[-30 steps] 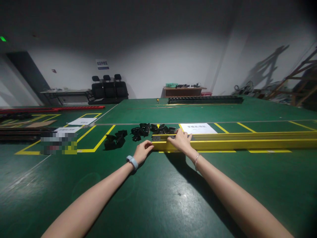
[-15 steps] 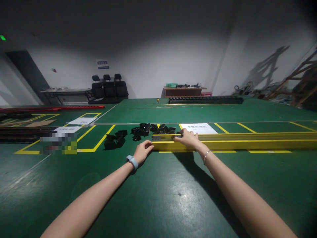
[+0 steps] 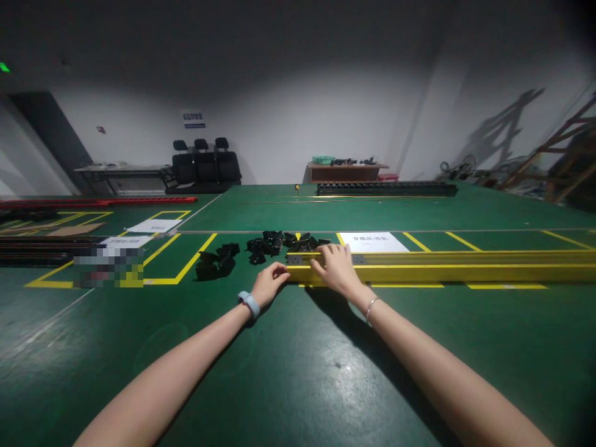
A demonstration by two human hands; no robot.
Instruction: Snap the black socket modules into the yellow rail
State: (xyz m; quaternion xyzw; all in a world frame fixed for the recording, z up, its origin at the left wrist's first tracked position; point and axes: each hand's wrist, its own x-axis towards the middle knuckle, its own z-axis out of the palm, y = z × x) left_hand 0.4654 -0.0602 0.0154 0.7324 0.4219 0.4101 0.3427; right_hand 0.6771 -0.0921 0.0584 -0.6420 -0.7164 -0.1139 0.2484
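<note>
A long yellow metal rail [image 3: 442,272] with an open channel lies across the green work surface, running out to the right. My left hand [image 3: 269,285], with a light blue band at its wrist, is closed on the rail's left end. My right hand [image 3: 338,271], wearing a thin bracelet, rests over the rail near that end, thumb on the near side and fingers apart across the top; what lies under the fingers is hidden. Inside the channel a grey piece [image 3: 359,259] sits right of this hand, and another grey piece [image 3: 295,259] sits left of it.
Piles of black parts [image 3: 218,261] lie just left of and behind the rail's end. A white printed sheet [image 3: 375,242] lies behind the rail. Dark rails [image 3: 37,251] are at the left, and a black slotted strip [image 3: 386,188] is at the back.
My right hand has moved left along the rail, and a grey piece now shows in the channel to its right. My left hand stays at the rail's end.
</note>
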